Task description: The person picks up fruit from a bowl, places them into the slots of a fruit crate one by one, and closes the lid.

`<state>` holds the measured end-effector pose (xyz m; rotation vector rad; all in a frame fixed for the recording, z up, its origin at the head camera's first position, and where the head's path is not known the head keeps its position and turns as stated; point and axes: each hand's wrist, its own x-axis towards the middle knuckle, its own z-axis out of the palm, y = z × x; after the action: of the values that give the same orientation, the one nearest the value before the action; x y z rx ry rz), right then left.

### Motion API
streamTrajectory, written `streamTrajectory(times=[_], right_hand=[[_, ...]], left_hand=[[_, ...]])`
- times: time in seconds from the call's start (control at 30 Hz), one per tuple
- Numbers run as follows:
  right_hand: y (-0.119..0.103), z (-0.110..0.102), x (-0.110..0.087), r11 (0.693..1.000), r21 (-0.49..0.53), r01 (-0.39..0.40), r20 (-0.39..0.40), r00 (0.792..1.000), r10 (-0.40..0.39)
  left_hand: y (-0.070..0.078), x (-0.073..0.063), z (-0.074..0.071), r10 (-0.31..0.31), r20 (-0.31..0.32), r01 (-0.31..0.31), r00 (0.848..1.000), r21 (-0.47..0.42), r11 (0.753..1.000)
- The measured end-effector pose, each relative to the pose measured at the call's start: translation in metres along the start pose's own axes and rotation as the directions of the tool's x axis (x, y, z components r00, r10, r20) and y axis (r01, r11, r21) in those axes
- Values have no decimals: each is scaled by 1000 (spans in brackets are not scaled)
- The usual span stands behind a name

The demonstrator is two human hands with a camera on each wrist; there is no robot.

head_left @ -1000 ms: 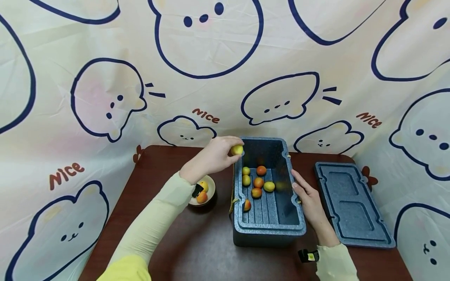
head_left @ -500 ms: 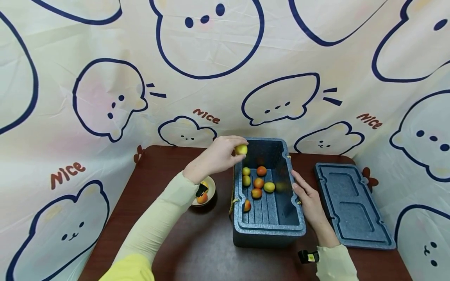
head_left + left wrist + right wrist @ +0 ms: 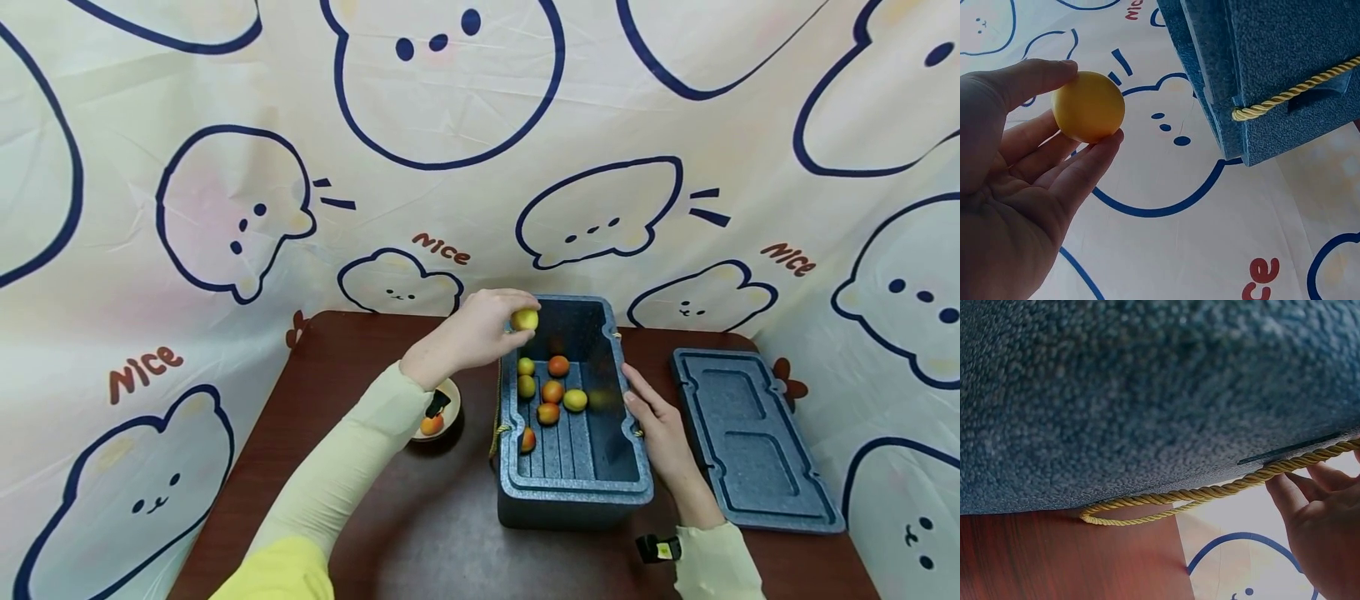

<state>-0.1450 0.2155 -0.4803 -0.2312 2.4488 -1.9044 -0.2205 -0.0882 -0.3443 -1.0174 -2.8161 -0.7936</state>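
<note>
Over the left rim at the far end of the foam box, my left hand (image 3: pixel 474 332) pinches a small round yellow fruit (image 3: pixel 524 320) between thumb and fingertips. The left wrist view shows that fruit (image 3: pixel 1089 107) smooth and plain. Several yellow and orange-red fruits (image 3: pixel 552 392) lie on the ribbed floor of the blue-grey box (image 3: pixel 573 485). My right hand (image 3: pixel 663 429) rests with extended fingers against the box's right side. In the right wrist view, its thumb touches the twisted gold rope handle (image 3: pixel 1210 492).
A small bowl (image 3: pixel 455 400) with fruit stands left of the box, partly hidden by my left wrist. The box's lid (image 3: pixel 757 442) lies to the right on the dark wooden table (image 3: pixel 427 533). A printed cloth backdrop (image 3: pixel 465 208) hangs behind and around the table.
My left hand has moved steadily to the right with the yellow fruit, from beside the box's left rim to over it. The right hand and the box have stayed put.
</note>
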Motion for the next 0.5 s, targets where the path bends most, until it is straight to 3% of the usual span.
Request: streamTrajectory(times=[0.5], right_hand=[[1, 0, 0, 1000, 17, 12, -13, 1000, -12]], left_hand=[[4, 9, 7, 8, 45, -9, 999, 8, 1000]])
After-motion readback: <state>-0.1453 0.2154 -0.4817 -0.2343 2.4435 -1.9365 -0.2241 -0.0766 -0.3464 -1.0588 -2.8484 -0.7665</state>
